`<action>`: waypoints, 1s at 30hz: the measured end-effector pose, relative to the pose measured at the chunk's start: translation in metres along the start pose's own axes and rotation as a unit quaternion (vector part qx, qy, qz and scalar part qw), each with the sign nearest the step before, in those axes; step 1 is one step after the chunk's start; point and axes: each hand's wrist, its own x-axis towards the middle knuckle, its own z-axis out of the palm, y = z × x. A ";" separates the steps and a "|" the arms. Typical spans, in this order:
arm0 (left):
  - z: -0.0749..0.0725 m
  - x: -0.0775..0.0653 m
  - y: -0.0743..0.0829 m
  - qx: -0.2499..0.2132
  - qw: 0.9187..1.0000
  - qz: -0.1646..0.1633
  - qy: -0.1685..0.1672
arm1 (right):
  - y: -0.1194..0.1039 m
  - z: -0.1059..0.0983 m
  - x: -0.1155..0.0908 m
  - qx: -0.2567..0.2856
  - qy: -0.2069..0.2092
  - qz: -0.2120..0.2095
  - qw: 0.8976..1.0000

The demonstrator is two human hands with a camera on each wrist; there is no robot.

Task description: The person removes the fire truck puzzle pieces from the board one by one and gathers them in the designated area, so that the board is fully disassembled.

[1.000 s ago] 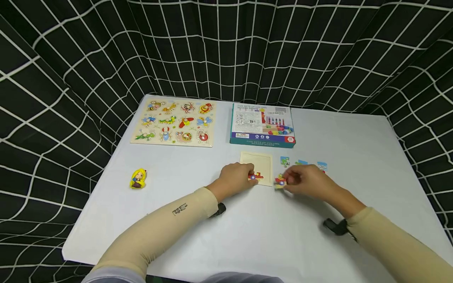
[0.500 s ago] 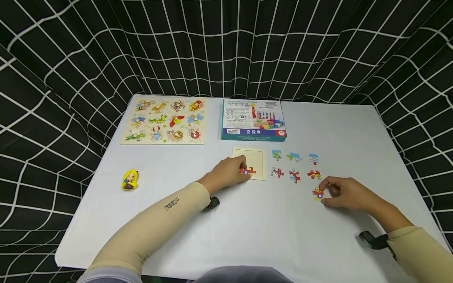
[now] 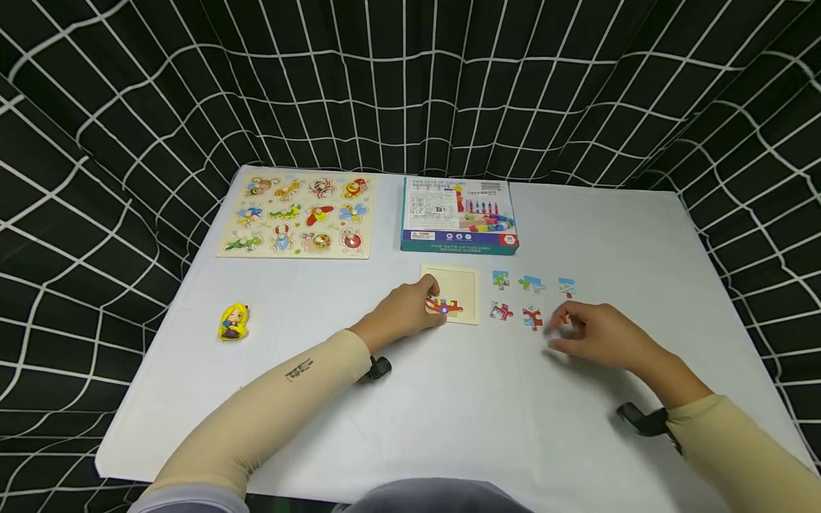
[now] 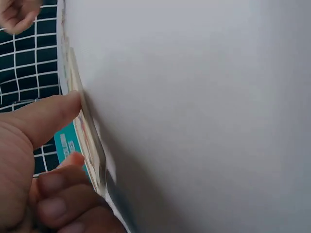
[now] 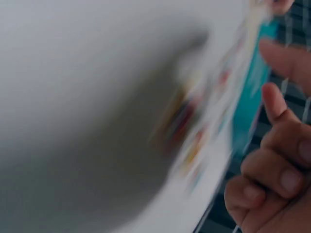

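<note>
At the table's middle my left hand (image 3: 404, 311) grips the left edge of a small wooden puzzle tray (image 3: 471, 288), thumb at the near side and index finger further up. Inside its frame, at the lower left, lies a red puzzle section (image 3: 447, 307) with a blue wheel, partly covered by the fingers. My right hand (image 3: 606, 335) hovers by the loose puzzle pieces, thumb and index finger apart. Nearest to it is a red cross-shaped piece (image 3: 532, 318). In the right wrist view a blurred puzzle piece (image 5: 182, 119) lies on the table, outside the fingers.
More loose pieces lie right of the tray, among them a red one (image 3: 501, 311) and a blue one (image 3: 566, 286). Behind stand a bead-set box (image 3: 458, 235) and an insect puzzle board (image 3: 295, 224). A yellow-haired figurine (image 3: 234, 322) sits at the left.
My right hand carried a puzzle piece from beside the tray to the right, released it, and has moved back up and left. The left hand stays at the tray; the head view has shifted.
</note>
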 end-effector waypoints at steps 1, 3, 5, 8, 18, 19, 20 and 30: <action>-0.002 0.000 -0.002 0.003 1.000 0.001 0.010 | -0.011 0.002 0.008 -0.006 0.002 -0.005 1.000; -0.005 0.000 -0.004 0.009 1.000 0.007 0.028 | -0.033 0.007 0.027 -0.024 0.006 -0.022 0.999; -0.007 0.000 -0.006 0.009 0.999 0.013 0.040 | -0.052 0.014 0.045 -0.049 0.005 -0.031 0.998; -0.009 0.000 -0.007 0.002 0.999 0.021 0.051 | -0.074 0.024 0.070 -0.090 0.005 -0.040 0.995; -0.006 0.000 -0.003 -0.007 0.999 0.012 0.039 | -0.092 0.047 0.099 -0.141 -0.007 -0.049 0.989; -0.007 0.000 -0.002 -0.007 0.999 0.012 0.038 | -0.092 0.047 0.100 -0.144 -0.002 -0.054 0.988; -0.007 0.000 -0.002 -0.007 0.999 0.011 0.037 | -0.092 0.047 0.100 -0.144 -0.001 -0.057 0.988; -0.010 -0.005 -0.009 0.002 1.000 0.001 0.030 | -0.098 0.030 0.100 -0.107 -0.025 -0.047 0.993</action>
